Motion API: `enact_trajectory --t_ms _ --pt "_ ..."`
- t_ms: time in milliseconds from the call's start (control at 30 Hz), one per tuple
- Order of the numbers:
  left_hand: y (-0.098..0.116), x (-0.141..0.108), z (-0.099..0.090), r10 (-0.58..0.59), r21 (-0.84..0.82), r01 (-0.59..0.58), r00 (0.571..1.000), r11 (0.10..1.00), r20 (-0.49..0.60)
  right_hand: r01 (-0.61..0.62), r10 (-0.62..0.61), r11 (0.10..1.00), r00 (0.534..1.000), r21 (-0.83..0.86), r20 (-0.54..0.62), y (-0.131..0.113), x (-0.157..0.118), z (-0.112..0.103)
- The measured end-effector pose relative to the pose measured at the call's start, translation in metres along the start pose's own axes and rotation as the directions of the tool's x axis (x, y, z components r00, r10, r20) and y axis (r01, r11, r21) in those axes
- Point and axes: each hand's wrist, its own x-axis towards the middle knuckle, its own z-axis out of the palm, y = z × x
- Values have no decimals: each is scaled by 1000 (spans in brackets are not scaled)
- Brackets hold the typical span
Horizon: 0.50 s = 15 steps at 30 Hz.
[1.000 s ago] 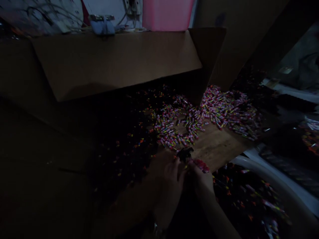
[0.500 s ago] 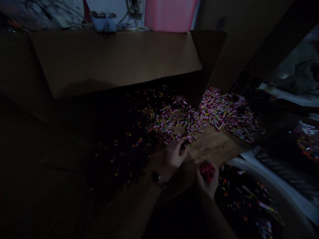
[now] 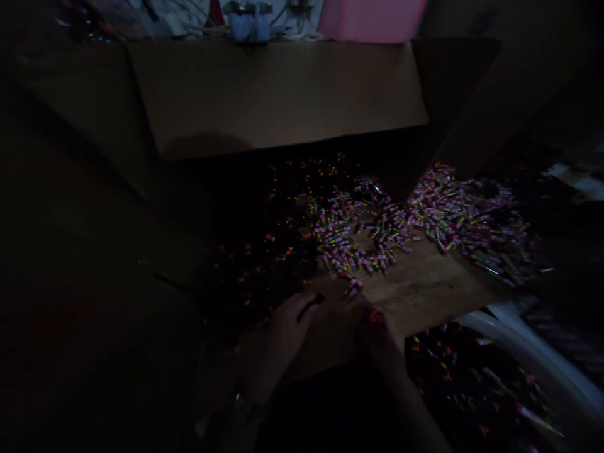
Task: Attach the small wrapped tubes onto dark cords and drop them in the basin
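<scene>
My left hand (image 3: 287, 324) is over the near left of the wooden board (image 3: 406, 280), thumb and fingers curled together around what looks like a small dark piece (image 3: 319, 299); its kind is too dark to tell. Cupped in my right hand (image 3: 387, 352) is a bunch of small red pieces (image 3: 375, 316), near the board's front edge. Just beyond the hands lie a couple of small pink printed tubes (image 3: 353, 287). Behind them spreads a heap of similar pink tubes (image 3: 443, 207) with yellow-green ends. Dark pieces with orange and yellow specks (image 3: 264, 245) fill the shadow at left.
An opened cardboard box (image 3: 292, 94) overhangs the back, with a pink container (image 3: 372, 22) and a blue item (image 3: 248, 25) above. At lower right, a pale-rimmed basin (image 3: 514, 343) holds dark and coloured pieces. The scene is very dim.
My left hand has drawn back and left, away from the tube heap. My right hand, still holding red pieces, has shifted slightly left. The view has swung left and a little down.
</scene>
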Motion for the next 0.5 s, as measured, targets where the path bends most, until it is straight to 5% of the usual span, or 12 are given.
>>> enact_trajectory --t_ms 100,200,500 --pt "3 -14 0 177 285 -222 969 933 174 48 -75 991 973 123 220 -18 14 -12" --pt "-3 -20 3 192 387 -283 947 878 258 -46 -85 966 874 256 478 -32 26 -12" --pt "-21 -27 9 270 382 -378 912 843 308 -141 -39 968 731 206 681 -33 46 -5"
